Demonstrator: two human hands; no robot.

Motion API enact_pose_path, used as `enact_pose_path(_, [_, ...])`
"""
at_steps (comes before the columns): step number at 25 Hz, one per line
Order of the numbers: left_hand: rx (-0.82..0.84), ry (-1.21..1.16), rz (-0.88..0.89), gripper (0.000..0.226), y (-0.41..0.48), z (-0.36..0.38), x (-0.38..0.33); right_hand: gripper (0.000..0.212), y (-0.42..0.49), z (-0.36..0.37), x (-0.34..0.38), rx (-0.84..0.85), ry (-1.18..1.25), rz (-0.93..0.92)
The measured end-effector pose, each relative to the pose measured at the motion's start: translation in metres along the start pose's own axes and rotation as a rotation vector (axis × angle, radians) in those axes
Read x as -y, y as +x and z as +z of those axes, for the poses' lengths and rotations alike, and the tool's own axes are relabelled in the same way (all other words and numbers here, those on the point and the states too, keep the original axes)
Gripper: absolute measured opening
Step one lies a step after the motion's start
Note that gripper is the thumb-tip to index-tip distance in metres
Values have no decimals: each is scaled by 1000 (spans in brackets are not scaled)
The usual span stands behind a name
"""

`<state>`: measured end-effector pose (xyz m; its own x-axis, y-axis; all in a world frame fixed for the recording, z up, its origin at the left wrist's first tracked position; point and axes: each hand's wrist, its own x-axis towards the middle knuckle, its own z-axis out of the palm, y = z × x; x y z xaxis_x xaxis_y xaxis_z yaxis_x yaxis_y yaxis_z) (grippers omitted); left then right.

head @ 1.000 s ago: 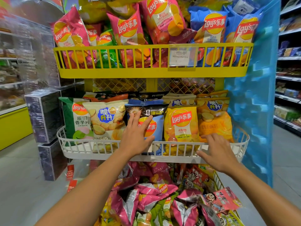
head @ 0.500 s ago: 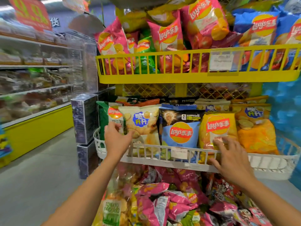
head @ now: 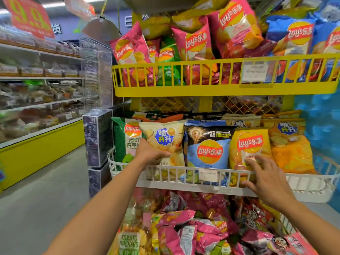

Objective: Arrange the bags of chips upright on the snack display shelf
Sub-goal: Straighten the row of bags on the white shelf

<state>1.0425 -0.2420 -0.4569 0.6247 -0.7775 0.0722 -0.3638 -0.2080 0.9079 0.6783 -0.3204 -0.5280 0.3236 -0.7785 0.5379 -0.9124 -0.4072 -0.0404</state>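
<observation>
The white middle basket (head: 305,183) holds a row of upright chip bags: a green bag (head: 122,138), a cream bag (head: 165,138), a blue-and-black bag (head: 208,146), a yellow bag (head: 246,146) and an orange bag (head: 292,150). My left hand (head: 150,152) grips the lower left part of the cream bag. With fingers spread, my right hand (head: 265,175) rests on the basket rail and touches the bottom of the yellow bag, holding nothing.
A yellow upper basket (head: 202,89) is packed with pink, green and blue bags. Below lies a bin of loose pink bags (head: 184,232). Stacked wrapped boxes (head: 97,137) stand left of the rack, with an aisle floor and store shelves (head: 36,100) beyond.
My left hand moved from the blue-and-black bag leftward to the cream bag and closed on it. My right hand shifted up to the yellow bag's base. The view swung left.
</observation>
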Motion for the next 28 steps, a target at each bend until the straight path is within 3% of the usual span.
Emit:
enact_pose_path(2, [-39,-57,24,111,1,6,1,73,0,-1,1,6,-1,3])
enact_pose_path(5, [-58,-185,74,61,3,4,3,75,0,-4,2,16,4,16])
enact_pose_path(6, [-57,-222,96,59,3,1,3,75,0,-5,2,20,5,16])
enact_pose_path(9, [-54,-359,155,81,2,-13,4,76,0,-5,2,28,4,16])
enact_pose_path(13, [-75,-437,306,66,-8,-41,-4,76,1,-7,2,34,13,18])
enact_pose_path(20, [-131,-594,511,85,-67,-68,-57,73,-2,-14,-5,73,88,-17])
enact_pose_path(24, [-6,-576,523,98,-104,-23,-94,63,-14,-28,-25,29,184,17])
enact_pose_path(28, [237,-468,472,88,-140,77,-114,58,-36,-40,-80,20,260,170])
